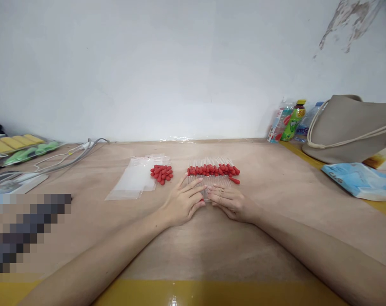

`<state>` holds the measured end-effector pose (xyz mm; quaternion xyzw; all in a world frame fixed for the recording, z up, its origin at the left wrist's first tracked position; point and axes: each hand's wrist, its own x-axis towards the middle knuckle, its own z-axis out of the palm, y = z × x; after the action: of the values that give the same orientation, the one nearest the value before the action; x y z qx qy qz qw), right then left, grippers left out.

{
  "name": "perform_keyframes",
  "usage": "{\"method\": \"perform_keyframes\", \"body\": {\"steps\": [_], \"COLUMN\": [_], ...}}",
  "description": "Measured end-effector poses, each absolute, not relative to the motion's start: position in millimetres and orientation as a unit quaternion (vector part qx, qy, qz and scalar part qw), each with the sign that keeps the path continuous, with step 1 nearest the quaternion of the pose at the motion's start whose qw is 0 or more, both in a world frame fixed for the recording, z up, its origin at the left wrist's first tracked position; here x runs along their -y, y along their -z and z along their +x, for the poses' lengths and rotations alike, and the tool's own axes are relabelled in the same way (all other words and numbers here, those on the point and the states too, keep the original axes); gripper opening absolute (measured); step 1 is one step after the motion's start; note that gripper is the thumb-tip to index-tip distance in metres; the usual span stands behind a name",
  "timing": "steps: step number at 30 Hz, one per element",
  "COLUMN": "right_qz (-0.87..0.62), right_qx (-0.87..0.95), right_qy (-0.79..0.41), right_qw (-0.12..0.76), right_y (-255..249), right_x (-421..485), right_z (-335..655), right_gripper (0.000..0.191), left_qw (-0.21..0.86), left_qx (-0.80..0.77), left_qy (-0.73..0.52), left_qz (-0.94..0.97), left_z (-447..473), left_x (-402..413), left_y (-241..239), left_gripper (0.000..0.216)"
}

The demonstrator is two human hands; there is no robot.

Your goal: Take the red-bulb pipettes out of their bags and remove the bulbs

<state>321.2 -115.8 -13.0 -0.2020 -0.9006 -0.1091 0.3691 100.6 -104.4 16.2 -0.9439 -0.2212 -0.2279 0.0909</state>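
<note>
A row of clear glass dropper tubes [223,181] lies on the table, with a band of red rubber bulbs [208,170] across them. One red bulb [234,180] lies askew at the right end. My left hand [185,202] rests over the tubes' near left part, its thumb and fingers closed around a red rubber bulb [202,200] that barely shows. Facing it, my right hand [229,200] has its fingers together at the tubes' near ends, apparently on a glass tube; its grip is partly hidden. A loose pile of red bulbs [161,173] sits left of the row.
Clear plastic bags [127,180] lie under and beside the bulb pile. Cables [68,159] and packed yellow and green items [24,146] are at left. Bottles [293,121], a grey bag [349,127] and a blue tissue pack [360,180] stand or lie at right.
</note>
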Motion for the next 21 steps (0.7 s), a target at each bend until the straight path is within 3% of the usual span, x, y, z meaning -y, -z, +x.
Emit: {"method": "perform_keyframes", "body": {"steps": [12, 16, 21], "right_qz": [-0.201, -0.301, -0.425], "right_qx": [0.895, 0.855, 0.807], "right_qy": [0.092, 0.115, 0.184], "right_qw": [0.386, 0.406, 0.367], "right_y": [12, 9, 10], "right_x": [119, 115, 110], "right_z": [331, 339, 338], "right_gripper": [0.037, 0.028, 0.027], "left_qw": [0.083, 0.075, 0.069], "left_qx": [0.234, 0.333, 0.485], "left_qy": [0.238, 0.293, 0.399], "left_qz": [-0.939, -0.893, -0.775], "left_z": [88, 67, 32], "left_x": [107, 94, 48], "left_y": [-16, -23, -46], "left_gripper": [0.023, 0.023, 0.026]}}
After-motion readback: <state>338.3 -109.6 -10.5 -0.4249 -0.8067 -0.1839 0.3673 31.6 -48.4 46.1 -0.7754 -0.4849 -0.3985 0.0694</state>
